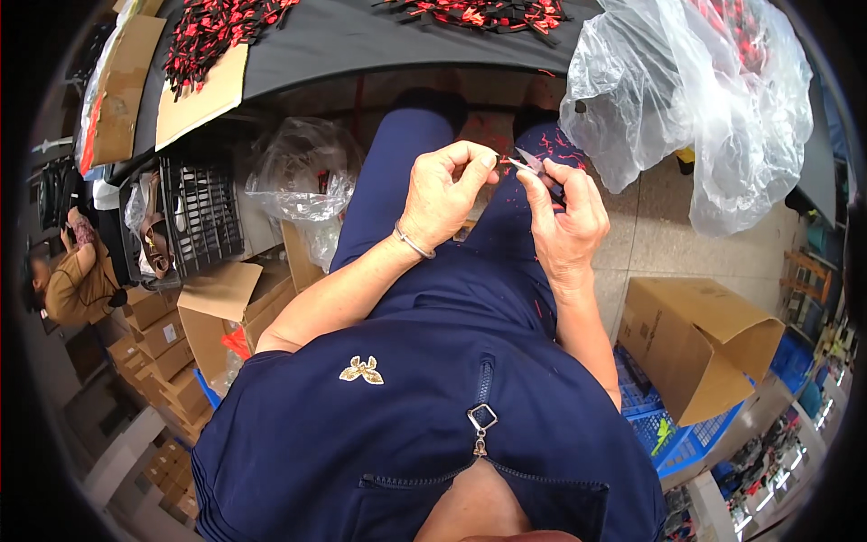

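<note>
Above my lap, my left hand [442,191] pinches thumb and forefinger together on something too small to make out. Close beside it, my right hand [571,221] grips a small pair of thread snips [530,163], the metal blades pointing toward my left fingertips. The handles are mostly hidden in my right fingers. Red thread scraps [560,144] lie scattered over the dark blue trouser leg beneath.
Black-and-red small pieces [212,41] are heaped on the dark table [334,45], with another heap [488,13] farther right. A clear plastic bag [650,99] hangs over the table's right edge. Cardboard box [668,334] at right; black crate [200,212] at left; another person [77,280] far left.
</note>
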A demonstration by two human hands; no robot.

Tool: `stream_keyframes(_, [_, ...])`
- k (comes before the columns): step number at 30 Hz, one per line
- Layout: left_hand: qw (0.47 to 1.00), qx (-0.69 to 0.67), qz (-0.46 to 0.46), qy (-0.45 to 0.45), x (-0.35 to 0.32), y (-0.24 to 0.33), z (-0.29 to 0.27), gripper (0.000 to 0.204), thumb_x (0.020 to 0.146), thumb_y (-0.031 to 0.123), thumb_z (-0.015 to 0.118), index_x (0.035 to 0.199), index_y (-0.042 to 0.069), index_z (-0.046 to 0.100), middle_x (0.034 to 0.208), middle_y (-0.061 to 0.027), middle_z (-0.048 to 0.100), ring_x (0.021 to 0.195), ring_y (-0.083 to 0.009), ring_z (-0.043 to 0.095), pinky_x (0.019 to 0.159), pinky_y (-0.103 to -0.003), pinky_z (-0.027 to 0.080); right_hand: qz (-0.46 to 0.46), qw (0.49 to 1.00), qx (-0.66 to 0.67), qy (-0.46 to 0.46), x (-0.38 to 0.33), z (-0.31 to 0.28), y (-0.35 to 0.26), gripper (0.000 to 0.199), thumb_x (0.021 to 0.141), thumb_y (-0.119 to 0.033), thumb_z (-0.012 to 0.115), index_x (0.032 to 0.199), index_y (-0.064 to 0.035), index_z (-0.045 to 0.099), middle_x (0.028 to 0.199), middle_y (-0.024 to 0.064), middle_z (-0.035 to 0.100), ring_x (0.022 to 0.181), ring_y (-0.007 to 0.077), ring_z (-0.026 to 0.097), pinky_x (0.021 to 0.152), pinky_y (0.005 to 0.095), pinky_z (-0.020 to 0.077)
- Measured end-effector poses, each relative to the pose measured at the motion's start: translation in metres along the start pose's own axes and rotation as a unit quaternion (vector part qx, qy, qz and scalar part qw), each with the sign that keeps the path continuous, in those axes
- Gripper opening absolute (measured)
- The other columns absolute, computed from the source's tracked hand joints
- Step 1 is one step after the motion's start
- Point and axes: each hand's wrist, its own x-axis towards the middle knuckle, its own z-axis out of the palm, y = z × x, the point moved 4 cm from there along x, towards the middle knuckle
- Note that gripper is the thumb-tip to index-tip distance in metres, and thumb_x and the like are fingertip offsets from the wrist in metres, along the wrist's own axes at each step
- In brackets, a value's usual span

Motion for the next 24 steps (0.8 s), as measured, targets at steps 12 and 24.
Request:
stream_keyframes(12, [1.000, -0.016, -0.011, -0.016, 0.000, -0.002, 0.000, 0.022, 0.093, 0.020, 0.060, 0.090, -0.001, 0.066, 0.080, -0.0022, 0.065, 0.075, -0.0068, 0.058, 0.073, -0.022, 0.048, -0.062, 0.996, -0.061, 0.000, -0.003, 0.002, -0.004, 0.026, 0.070, -0.017, 0.081, 0.087, -0.0066, 0.064, 0.069, 0.0008, 0.060, 0.058, 0.0171, 0.055, 0.052, 0.0302, 0.0445])
stream_keyframes(24, [0.983, -0.076, -0.163, -0.035, 0.005, -0.038, 0.000, 0.021, 0.091, 0.024, 0.062, 0.092, 0.003, 0.067, 0.080, -0.0030, 0.066, 0.074, -0.0079, 0.059, 0.069, -0.023, 0.047, 0.313, 0.656, 0.676, -0.125, -0.019, 0.032, 0.038, 0.016, 0.086, -0.006, 0.070, 0.097, 0.0008, 0.060, 0.084, 0.0032, 0.064, 0.073, 0.0054, 0.057, 0.065, 0.0182, 0.0461])
